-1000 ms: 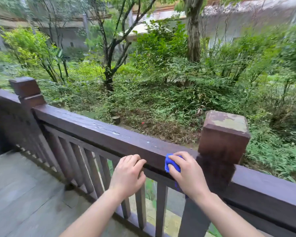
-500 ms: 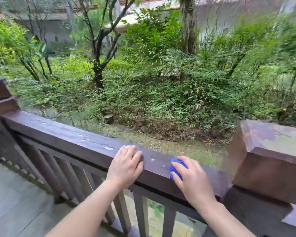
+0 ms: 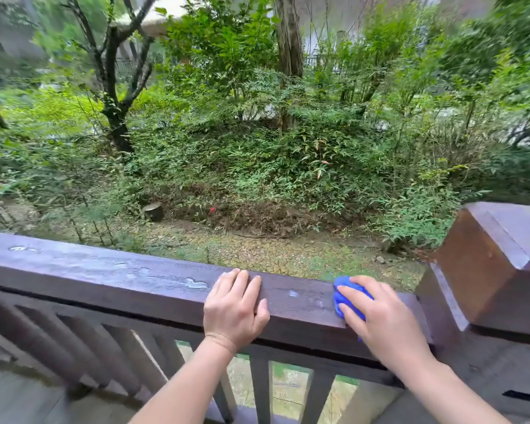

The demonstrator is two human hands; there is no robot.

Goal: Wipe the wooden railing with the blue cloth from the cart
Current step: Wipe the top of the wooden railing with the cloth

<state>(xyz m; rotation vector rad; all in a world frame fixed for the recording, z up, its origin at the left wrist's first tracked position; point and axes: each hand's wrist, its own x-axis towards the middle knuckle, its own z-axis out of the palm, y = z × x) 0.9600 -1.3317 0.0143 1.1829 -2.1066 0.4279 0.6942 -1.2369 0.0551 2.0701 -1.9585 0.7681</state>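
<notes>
A dark brown wooden railing (image 3: 104, 276) runs across the lower half of the head view, its top wet with water drops. My right hand (image 3: 383, 319) presses a bunched blue cloth (image 3: 344, 296) onto the top rail near its right end, fingers closed over it. Only the cloth's left part shows beyond my fingers. My left hand (image 3: 234, 307) lies flat on the top rail to the left of the cloth, holding nothing, fingers slightly apart. The cart is out of view.
A thick square post (image 3: 496, 258) with a flat cap rises just right of my right hand. Upright balusters (image 3: 260, 390) stand below the rail. Beyond the rail lie gravel, shrubs and trees. Deck boards (image 3: 19, 399) lie at the lower left.
The view has shifted closer to the rail. My right hand with the cloth has come up from the rail's side face onto its top. My left hand has flattened on the top rail.
</notes>
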